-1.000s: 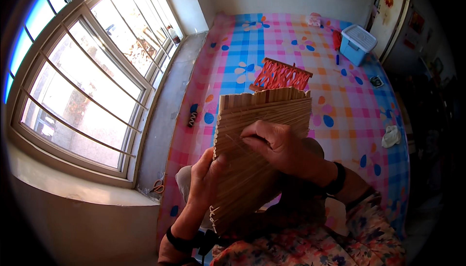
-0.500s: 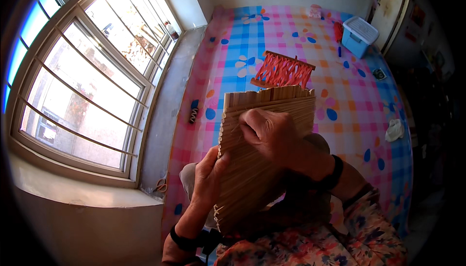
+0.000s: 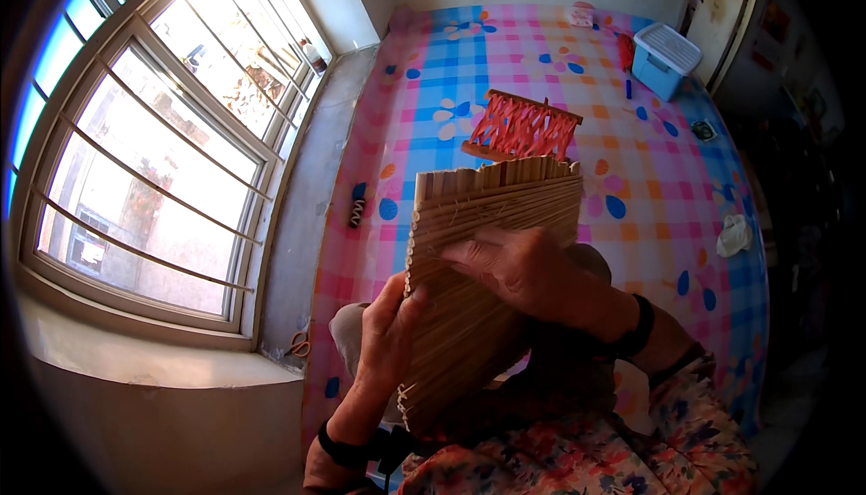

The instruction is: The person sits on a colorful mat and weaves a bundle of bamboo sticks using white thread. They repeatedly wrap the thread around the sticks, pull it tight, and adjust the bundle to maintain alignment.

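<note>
A panel of thin straw-coloured stalks, laid side by side, leans tilted in front of me across my lap. My left hand grips its left edge, thumb on the near face and the other fingers partly hidden behind. Across the upper part of the panel lies my right hand, its fingers stretched toward the left edge and touching or just above the stalks. I see nothing held in it. Small pale stitches or ties run along the panel's lower left edge.
Beyond the panel, a frame of red strands between wooden bars lies on the checked sheet. Scissors rest near the window ledge. A blue box with a white lid and a crumpled white bag are at right.
My right hand has slid down the panel a little, and its fingers have gone from a curled pinch to stretched out. My left hand keeps its grip on the edge.
</note>
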A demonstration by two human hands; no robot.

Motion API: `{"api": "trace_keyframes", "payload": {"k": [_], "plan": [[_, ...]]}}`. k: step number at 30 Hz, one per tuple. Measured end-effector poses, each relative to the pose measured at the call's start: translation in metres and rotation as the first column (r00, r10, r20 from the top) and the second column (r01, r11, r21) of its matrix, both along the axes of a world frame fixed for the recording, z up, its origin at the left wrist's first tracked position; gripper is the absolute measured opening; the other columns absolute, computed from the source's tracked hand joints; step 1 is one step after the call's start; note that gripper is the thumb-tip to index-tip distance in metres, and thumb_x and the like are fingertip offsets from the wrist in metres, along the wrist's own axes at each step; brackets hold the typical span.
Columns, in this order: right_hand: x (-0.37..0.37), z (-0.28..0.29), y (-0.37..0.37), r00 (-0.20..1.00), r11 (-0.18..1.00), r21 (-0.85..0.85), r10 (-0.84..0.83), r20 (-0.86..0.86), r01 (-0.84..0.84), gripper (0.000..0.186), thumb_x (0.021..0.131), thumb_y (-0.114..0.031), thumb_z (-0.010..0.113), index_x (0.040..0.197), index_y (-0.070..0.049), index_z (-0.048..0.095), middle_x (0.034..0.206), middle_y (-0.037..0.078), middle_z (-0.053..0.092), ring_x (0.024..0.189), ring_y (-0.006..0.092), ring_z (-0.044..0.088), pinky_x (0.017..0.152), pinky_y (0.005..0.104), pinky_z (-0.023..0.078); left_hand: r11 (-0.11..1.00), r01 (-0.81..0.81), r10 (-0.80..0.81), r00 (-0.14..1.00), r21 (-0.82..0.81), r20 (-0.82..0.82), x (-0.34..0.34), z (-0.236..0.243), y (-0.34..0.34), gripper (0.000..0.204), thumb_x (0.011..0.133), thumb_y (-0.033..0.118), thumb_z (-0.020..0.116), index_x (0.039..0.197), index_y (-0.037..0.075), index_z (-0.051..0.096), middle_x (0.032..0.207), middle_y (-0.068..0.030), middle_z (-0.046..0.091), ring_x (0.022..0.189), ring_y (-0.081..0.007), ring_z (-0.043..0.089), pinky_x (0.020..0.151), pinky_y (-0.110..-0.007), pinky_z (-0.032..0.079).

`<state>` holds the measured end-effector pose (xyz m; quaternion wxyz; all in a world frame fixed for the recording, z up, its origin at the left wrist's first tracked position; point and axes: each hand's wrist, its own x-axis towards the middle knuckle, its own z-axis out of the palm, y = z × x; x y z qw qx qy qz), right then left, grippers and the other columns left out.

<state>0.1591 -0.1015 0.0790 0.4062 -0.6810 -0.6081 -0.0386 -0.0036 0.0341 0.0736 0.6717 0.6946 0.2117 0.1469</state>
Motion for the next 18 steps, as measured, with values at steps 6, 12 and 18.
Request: {"api": "trace_keyframes", "payload": {"k": [6,12,18], "plan": [[-0.002,0.001,-0.003,0.999,0.999,0.046,0.007,-0.035,-0.005,0.024,0.086,-0.011,0.055,0.109,-0.007,0.063,0.086,0.013,0.061,0.076,0.0325,0.064,0.064,0.0396,0.054,1.0,0.005,-0.005,1.0,-0.015,0.019,-0.001,-0.001,-0.002,0.032,0.099,0.022,0.052,0.123,0.0,0.054,0.104,0.0009,0.059,0.096,-0.0059,0.048,0.087,-0.023,0.041],[0.004,0.002,-0.006,0.997,0.999,0.016,0.048,-0.066,-0.047,0.027,0.087,-0.009,0.053,0.113,-0.008,0.063,0.088,0.015,0.063,0.081,0.0335,0.065,0.068,0.0401,0.054,1.0,0.012,-0.012,1.0,0.008,0.002,-0.004,-0.001,-0.002,0.033,0.099,0.023,0.053,0.123,0.0,0.054,0.104,0.0008,0.058,0.096,-0.0062,0.048,0.087,-0.023,0.04],[0.011,-0.001,-0.007,0.989,0.993,0.02,0.116,-0.091,-0.115,0.03,0.087,-0.01,0.053,0.114,-0.01,0.064,0.09,0.015,0.064,0.081,0.0337,0.065,0.072,0.0396,0.055,1.0,0.02,-0.02,1.0,0.02,0.001,-0.005,0.001,-0.004,0.034,0.099,0.023,0.052,0.124,0.0,0.054,0.106,0.0002,0.059,0.097,-0.0065,0.049,0.087,-0.023,0.04]]}}
